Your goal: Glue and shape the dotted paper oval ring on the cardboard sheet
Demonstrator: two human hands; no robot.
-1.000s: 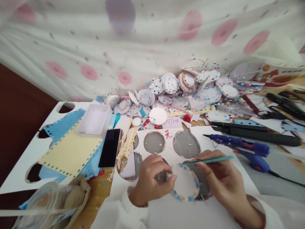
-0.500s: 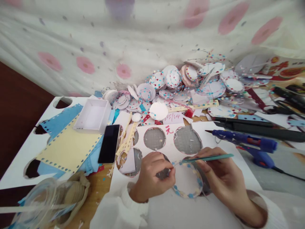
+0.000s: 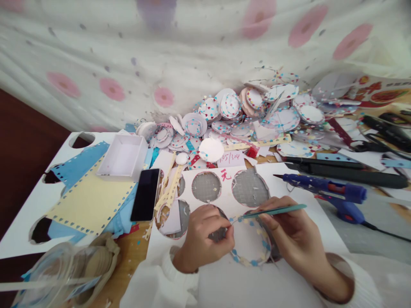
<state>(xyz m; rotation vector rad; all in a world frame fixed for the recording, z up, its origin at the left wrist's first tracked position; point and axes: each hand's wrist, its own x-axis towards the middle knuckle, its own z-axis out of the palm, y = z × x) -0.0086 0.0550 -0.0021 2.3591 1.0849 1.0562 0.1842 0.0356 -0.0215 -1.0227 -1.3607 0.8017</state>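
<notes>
A round white paper disc [image 3: 248, 239] lies in front of me, with small blue and yellow pieces along its rim. My right hand [image 3: 289, 231] grips teal tweezers [image 3: 279, 211], held nearly level, their tip over the disc's far left rim. At the disc's left edge, my left hand [image 3: 210, 235] is closed in a pinch. A thin pale strand [image 3: 235, 220] runs from its fingertips toward the tweezers' tip. Whether the tip touches it I cannot tell. Under the disc is a white sheet [image 3: 226, 188] with round holes cut in it.
A blue glue gun [image 3: 324, 186] lies at right beside a long black tool [image 3: 353, 173]. Decorated discs [image 3: 229, 105] are heaped behind. At left are a phone [image 3: 145, 194], a white box [image 3: 122, 156], a yellow punched sheet [image 3: 93, 199] and a clear plastic container [image 3: 48, 269].
My right hand and the tweezers have moved slightly left, bringing the tip closer to my left fingertips. My left hand keeps its pinch. The whole view has shifted a little.
</notes>
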